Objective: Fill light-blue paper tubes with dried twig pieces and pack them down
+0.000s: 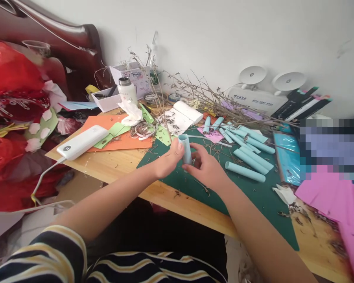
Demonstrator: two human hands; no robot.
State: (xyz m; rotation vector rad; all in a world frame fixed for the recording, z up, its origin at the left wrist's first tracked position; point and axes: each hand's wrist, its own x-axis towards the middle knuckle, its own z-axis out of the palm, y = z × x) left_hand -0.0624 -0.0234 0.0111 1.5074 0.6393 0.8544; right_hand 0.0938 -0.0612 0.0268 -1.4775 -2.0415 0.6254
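Nearest: striped sleeve (56, 255) at the bottom edge, both bare forearms reaching forward over the table (118, 165).

Left hand (166, 159): thumb and fingers closed on the side of a pale blue paper tube (186, 151). The grip is narrow and the thumb presses near the top rim.
Right hand (208, 169): curled around the lower end of the same tube, with the thumb at its base and the fingers behind it. Both hands hold it.

The tube stands roughly upright, open end up, lifted just above the near left part of the green mat (253, 196). Whether its base touches the mat cannot be told.

On the mat, right of the hands: one blue roll (244, 171) lies alone, with a loose pile of rolls (247, 149) just beyond it. Twig scraps are scattered over the mat. White paper scrap (284, 193) lies at the mat's right edge, and pink paper (321, 192) is further right.

Left of the hands: white power bank (82, 142) rests on the table edge with its cable (43, 179) hanging off. It partly overlaps an orange sheet (129, 142), which carries green slips (115, 131).

Mid table: open white booklet (183, 116), crumpled tissue (132, 112), and a blue sheet (287, 159) at right.

Further back: white bottle (126, 90) stands upright beside a white tray (107, 100). Dry twigs (206, 98) sprawl across the back of the table.

At the wall: two white discs (252, 74) and dark pens (303, 103) to the right. Red cloth (11, 78) is heaped at far left.
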